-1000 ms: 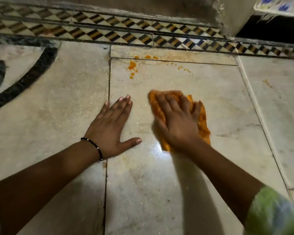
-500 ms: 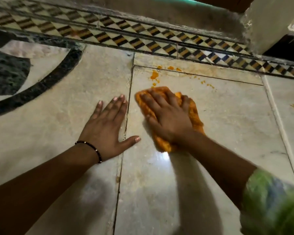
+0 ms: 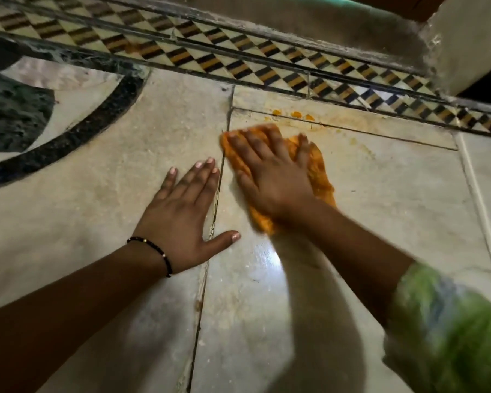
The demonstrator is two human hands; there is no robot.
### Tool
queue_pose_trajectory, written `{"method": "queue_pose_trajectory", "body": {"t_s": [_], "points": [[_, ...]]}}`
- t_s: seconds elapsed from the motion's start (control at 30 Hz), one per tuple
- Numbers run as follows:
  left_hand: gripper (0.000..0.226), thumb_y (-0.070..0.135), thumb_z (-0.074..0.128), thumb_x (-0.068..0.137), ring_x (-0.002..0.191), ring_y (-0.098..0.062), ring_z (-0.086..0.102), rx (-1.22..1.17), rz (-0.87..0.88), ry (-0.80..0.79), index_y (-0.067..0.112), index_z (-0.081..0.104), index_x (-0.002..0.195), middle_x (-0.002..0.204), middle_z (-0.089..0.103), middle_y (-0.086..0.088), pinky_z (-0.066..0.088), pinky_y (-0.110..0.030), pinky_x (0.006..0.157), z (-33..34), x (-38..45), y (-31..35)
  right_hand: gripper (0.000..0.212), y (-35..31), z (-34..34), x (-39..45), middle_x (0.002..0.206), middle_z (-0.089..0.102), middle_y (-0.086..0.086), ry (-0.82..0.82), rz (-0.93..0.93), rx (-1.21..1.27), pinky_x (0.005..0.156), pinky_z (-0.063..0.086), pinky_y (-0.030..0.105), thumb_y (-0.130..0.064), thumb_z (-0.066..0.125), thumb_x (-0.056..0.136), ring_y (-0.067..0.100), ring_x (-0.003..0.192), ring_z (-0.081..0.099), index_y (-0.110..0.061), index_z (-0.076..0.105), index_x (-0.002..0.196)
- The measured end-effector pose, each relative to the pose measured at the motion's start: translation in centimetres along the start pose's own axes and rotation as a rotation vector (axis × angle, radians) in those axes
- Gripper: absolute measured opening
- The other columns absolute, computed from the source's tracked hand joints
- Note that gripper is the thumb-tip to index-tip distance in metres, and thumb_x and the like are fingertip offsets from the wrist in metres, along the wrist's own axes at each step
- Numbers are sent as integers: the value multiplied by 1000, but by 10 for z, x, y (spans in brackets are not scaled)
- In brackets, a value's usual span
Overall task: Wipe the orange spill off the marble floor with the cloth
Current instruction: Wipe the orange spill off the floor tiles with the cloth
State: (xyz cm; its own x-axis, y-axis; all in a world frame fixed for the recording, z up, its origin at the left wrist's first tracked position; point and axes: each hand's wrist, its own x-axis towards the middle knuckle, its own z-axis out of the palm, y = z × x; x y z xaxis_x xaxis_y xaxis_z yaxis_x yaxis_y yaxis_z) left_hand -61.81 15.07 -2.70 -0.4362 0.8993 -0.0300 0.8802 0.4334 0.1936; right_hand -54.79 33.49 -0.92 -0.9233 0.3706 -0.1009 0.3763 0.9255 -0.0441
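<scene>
Since a sec ago the right hand [image 3: 270, 177] has pushed the cloth [image 3: 318, 171] fwd & leftward, up to the slab's far corner, covering the biggest orange blob that showed before. Nearest me: green sleeve [image 3: 448, 330] on the right arm, wet glare on the marble floor [image 3: 380, 222] just behind the wiped patch. Left hand [image 3: 182, 211] w/ a dark bead bracelet [image 3: 153, 252] lies flat on the next slab, fingers straight & close together, thumb out across the seam, bracing, holding nothing. Right hand's fingers are spread and pressed flat on top of the orange cloth, not bunching it; it's a bit blurred. Just beyond the fingertips, the orange spill [image 3: 295, 114] is down to a few spots along the narrow strip, plus faint smears to the right near the joint. Farther off, the checkered border [image 3: 238, 66] and wall base. So I'd say most is done; one more push into that strip and the joint seems needed.
</scene>
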Motion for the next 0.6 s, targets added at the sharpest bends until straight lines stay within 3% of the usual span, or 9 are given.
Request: {"method": "queue_pose_trajectory", "body": {"t_s": [0.07,0.17,0.27,0.37,0.43,0.5,0.6], "points": [[101,80,18,79,146,-17,5,14,12,-6,10,12,151,159,7,-6,2,-41,118,0,0,-2,63,7,-10,51,160,4,-4,0,-19,15,108,-14,61,-59,20,95,26,146,-5,-37,1,151],[102,81,16,79,146,-17,6,18,20,-10,9,12,151,159,6,-5,3,-42,118,-1,1,-4,65,66,-18,65,160,9,-1,10,135,75,112,-4,59,-63,23,93,27,146,4,-37,7,151],[102,81,18,79,146,-17,6,1,13,-8,9,12,151,159,6,-5,2,-42,118,-2,0,-4,66,124,-21,6,160,11,-2,52,361,92,111,4,63,-67,18,91,26,145,7,-38,7,150],[102,80,20,79,146,-18,5,-12,9,-10,9,12,151,159,7,-6,3,-44,118,-2,1,-2,69,113,-10,-56,160,8,0,31,533,79,110,-2,65,-65,15,89,28,146,2,-35,3,151],[102,80,20,79,146,-18,5,-12,9,-12,9,12,151,159,6,-7,4,-46,118,-1,2,0,73,73,-3,-63,160,3,0,11,493,65,108,-10,64,-64,13,87,30,145,-4,-34,-2,151],[101,80,20,79,146,-19,5,-9,13,-11,9,12,151,159,7,-7,4,-45,118,0,2,0,70,37,0,-38,160,0,-1,0,329,69,107,-14,61,-62,13,89,30,145,-7,-33,-4,151],[101,80,19,80,146,-18,7,15,20,-3,9,14,151,159,8,-7,4,-43,117,1,1,-4,66,20,-6,28,160,4,-2,6,119,69,109,-9,62,-61,20,94,28,146,-3,-36,-2,151]]}}
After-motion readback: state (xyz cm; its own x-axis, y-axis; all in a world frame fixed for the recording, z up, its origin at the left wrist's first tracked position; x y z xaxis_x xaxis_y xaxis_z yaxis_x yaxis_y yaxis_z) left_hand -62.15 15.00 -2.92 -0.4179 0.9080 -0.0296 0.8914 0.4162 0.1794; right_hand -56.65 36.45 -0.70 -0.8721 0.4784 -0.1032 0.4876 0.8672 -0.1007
